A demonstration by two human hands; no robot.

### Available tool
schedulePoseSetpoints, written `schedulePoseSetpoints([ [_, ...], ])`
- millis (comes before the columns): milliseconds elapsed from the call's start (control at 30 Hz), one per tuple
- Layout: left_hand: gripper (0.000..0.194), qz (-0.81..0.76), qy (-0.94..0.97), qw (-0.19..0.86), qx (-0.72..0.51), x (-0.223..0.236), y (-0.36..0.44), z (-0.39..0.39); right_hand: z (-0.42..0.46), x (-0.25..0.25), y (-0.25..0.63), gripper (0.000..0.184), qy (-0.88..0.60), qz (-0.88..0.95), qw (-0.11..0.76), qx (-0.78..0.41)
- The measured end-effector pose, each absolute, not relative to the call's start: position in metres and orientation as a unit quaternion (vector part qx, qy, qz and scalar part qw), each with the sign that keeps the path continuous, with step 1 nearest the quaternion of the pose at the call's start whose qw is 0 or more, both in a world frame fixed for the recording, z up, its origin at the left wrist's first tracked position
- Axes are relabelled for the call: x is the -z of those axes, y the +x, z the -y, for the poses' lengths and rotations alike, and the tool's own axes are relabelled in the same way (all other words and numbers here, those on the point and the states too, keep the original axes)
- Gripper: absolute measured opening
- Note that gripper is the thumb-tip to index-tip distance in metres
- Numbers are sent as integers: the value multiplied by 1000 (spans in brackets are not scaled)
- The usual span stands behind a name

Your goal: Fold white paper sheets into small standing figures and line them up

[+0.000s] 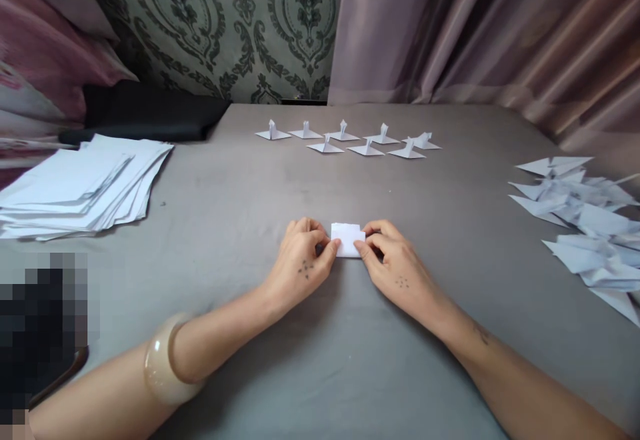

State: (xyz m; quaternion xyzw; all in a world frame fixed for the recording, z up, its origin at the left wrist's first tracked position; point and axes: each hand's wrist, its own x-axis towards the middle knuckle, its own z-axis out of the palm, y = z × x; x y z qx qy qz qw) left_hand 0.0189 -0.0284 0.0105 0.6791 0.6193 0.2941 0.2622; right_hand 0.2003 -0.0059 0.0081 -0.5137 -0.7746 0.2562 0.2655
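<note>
A small folded white paper [348, 238] lies on the grey cloth-covered table [320, 187] in front of me. My left hand [303, 259] pinches its left edge with curled fingers. From the other side, my right hand [393, 261] pinches its right edge in the same way. Both hands rest on the table with the paper between them. A pale bangle [163, 362] sits on my left wrist.
Several finished folded paper figures [350, 139] stand in two rows at the back. A stack of white sheets [83, 183] lies at the left, with a black object [150, 117] behind it. A heap of folded paper pieces [585, 220] is at the right. Curtains hang behind.
</note>
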Motion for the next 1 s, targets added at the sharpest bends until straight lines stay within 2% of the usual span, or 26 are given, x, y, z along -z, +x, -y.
schedulePoseSetpoints([
  [233,29,-643,655,268,-294,-9,20,21,2,-5,194,31,-552,762,261,-216],
  [600,22,-649,644,276,-297,-14,23,18,0,-6,189,30,-571,785,190,-145],
  [767,14,-630,635,315,-316,-17,19,20,-1,-7,198,25,-548,784,211,-201],
  [1000,27,-587,698,299,-280,-11,10,23,-4,-13,219,11,-452,795,205,-349],
])
